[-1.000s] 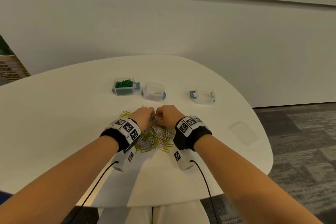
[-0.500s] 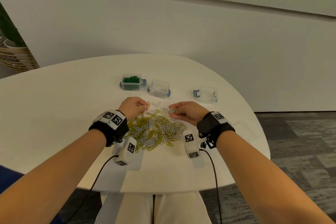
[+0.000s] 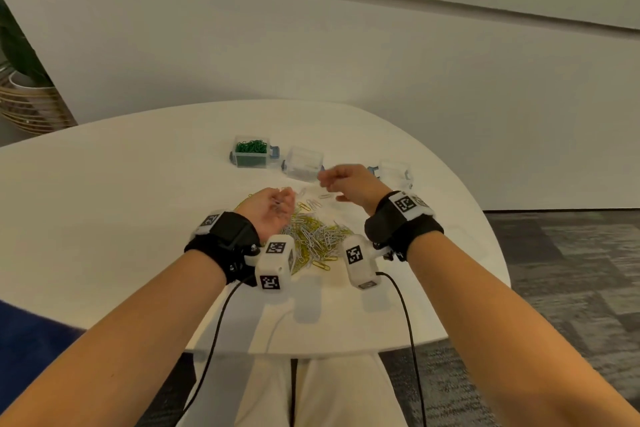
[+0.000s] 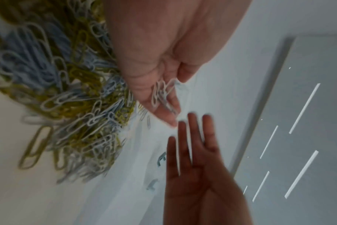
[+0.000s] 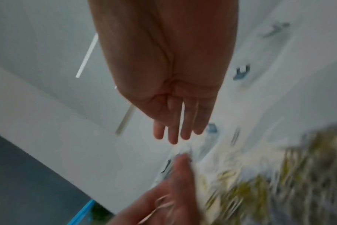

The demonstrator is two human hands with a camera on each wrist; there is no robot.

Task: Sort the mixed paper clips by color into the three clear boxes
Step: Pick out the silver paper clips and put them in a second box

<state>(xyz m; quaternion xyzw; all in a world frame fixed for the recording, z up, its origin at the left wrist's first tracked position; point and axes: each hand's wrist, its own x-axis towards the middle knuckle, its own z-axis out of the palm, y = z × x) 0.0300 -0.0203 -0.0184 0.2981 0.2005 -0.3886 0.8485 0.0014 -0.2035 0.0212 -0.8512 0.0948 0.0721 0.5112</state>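
White clips (image 4: 162, 94) lay in the cupped, palm-up left hand (image 3: 273, 210) at the far-left edge of the mixed pile (image 3: 315, 236), while the right hand (image 3: 353, 184), fingers straight and holding nothing, hovered beyond the pile near the middle clear box (image 3: 304, 163), the green-filled box (image 3: 251, 154) left of it.
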